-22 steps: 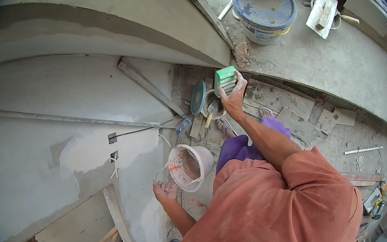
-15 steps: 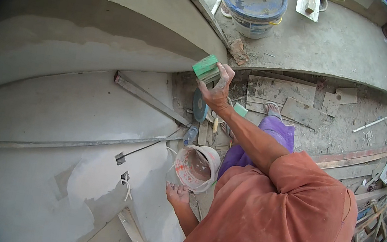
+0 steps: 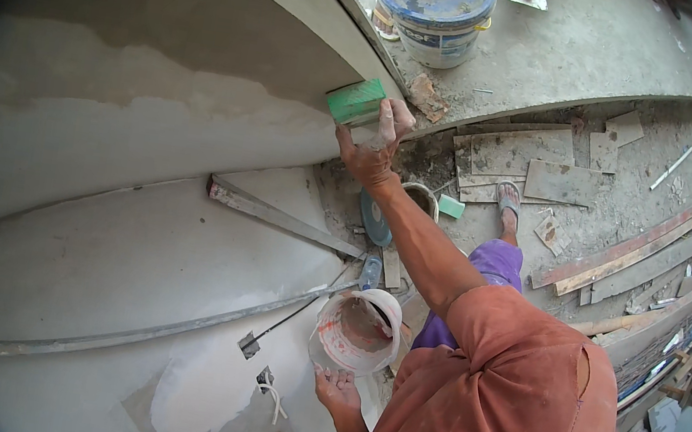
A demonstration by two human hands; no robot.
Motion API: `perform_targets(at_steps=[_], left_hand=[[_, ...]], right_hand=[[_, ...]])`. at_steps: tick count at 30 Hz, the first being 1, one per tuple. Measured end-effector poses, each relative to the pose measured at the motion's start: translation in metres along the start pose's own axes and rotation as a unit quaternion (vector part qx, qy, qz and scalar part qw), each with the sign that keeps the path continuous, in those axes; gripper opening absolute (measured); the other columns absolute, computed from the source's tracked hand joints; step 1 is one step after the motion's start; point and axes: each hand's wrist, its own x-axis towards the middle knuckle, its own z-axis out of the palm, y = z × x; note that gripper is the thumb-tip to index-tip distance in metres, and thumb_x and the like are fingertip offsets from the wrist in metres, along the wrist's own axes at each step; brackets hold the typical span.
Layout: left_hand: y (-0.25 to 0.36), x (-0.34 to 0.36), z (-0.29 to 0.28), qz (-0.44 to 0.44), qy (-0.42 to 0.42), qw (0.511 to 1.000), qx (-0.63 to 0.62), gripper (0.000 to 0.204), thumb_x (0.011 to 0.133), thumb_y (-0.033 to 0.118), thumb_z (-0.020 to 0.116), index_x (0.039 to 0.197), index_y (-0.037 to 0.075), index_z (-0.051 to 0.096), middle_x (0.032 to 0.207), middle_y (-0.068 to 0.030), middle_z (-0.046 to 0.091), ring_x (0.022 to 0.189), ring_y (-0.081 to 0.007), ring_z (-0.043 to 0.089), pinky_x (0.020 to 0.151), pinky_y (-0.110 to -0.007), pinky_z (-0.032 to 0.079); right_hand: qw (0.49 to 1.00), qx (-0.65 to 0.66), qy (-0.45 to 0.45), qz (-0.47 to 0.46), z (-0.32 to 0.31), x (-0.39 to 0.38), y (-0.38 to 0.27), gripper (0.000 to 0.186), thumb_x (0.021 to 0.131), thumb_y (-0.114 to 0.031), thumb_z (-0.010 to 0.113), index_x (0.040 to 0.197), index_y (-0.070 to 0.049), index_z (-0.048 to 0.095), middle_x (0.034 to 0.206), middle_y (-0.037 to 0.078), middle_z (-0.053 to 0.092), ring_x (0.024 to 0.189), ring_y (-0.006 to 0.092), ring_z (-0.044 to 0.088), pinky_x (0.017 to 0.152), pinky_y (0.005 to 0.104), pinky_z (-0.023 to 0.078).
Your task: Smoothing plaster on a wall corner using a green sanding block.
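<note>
Green block at patchy gry wall, dusty flr w/ loose boards.

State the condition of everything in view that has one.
Green block: gripped, beside curved wall, contact unclear
White bucket: uncovered, smeared inside
Right hand: closed on green block
Left hand: at white bucket, grip unclear
Blue-lidded tub: upright, covered
White cable: dangling from wall opening

I wear a loose rust-orange cloth shirt, lower right; purple cloth trousers, right of centre; a grey sandal.
</note>
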Motion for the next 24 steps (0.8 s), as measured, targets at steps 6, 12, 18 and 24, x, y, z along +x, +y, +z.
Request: perform_targets(at_steps=[6,12,18,24], left_hand=[[0.009,0.009,-0.008,-0.006,-0.008,0.998,0.056,0.036,0.104,0.039,0.057,0.082,0.018,0.037,0.067,0.0051,0.027,0.058,-0.0115,0.026,0.069,-0.032,0.032],[0.004,0.01,-0.005,-0.009,0.014,0.997,0.071,0.039,0.104,0.039,0.058,0.081,0.018,0.034,0.069,0.0047,0.022,0.063,-0.0123,0.025,0.074,-0.033,0.033],[-0.007,0.023,-0.009,-0.025,-0.023,0.998,0.057,0.034,0.105,0.038,0.054,0.08,0.018,0.041,0.062,0.0053,0.028,0.052,-0.0107,0.025,0.059,-0.03,0.029],[-0.003,0.019,-0.005,-0.023,-0.021,0.999,0.04,0.034,0.105,0.036,0.054,0.079,0.018,0.041,0.062,0.0053,0.029,0.052,-0.0105,0.028,0.059,-0.03,0.03]], right_hand=[[0.99,-0.056,-0.119,0.051,-0.002,-0.079,0.028,0.097,0.067,-0.004,0.087,0.147,-0.009,0.03,0.127,0.025,0.044,0.115,0.0406,0.048,0.095,0.0516,0.042],[1.0,0.011,0.015,-0.015,-0.01,0.004,-0.003,0.101,0.063,-0.003,0.087,0.148,-0.009,0.031,0.129,0.023,0.042,0.114,0.037,0.049,0.095,0.0504,0.042],[0.998,-0.036,-0.019,-0.04,0.009,-0.047,0.037,0.105,0.061,-0.008,0.086,0.151,-0.011,0.031,0.13,0.024,0.042,0.115,0.0426,0.049,0.094,0.0527,0.043],[0.997,0.04,-0.039,-0.049,-0.007,-0.036,0.006,0.096,0.062,-0.014,0.085,0.147,-0.019,0.042,0.129,0.018,0.046,0.116,0.0388,0.05,0.096,0.0521,0.042]])
